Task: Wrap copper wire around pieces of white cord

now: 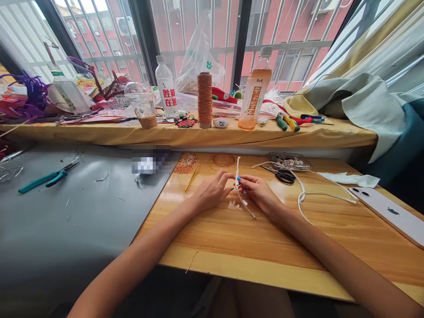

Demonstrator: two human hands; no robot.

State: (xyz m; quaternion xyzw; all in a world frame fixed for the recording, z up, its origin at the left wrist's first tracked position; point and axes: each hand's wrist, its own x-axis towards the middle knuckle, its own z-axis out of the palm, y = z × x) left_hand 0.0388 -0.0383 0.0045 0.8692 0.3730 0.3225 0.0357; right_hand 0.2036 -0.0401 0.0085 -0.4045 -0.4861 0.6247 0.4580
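A short white cord (245, 204) stands nearly upright between my hands above the wooden board, its lower end curving toward me. My right hand (260, 192) pinches it around its middle between thumb and fingers. On the other side, my left hand (213, 191) has its index fingertip against the cord, with the thumb held apart and below. Any thin wire at the fingertips is too small to make out. Left of the hands lie a gold-coloured thin tool (192, 178) and a tangle of copper wire (186, 163).
Black-handled scissors (285, 176), a longer white cord (300, 198), a clear box of small pieces (289, 161) and a phone (392, 214) lie to the right. Teal pliers (49, 177) rest on the grey surface. Behind, the ledge holds bottles and a thread spool (204, 100).
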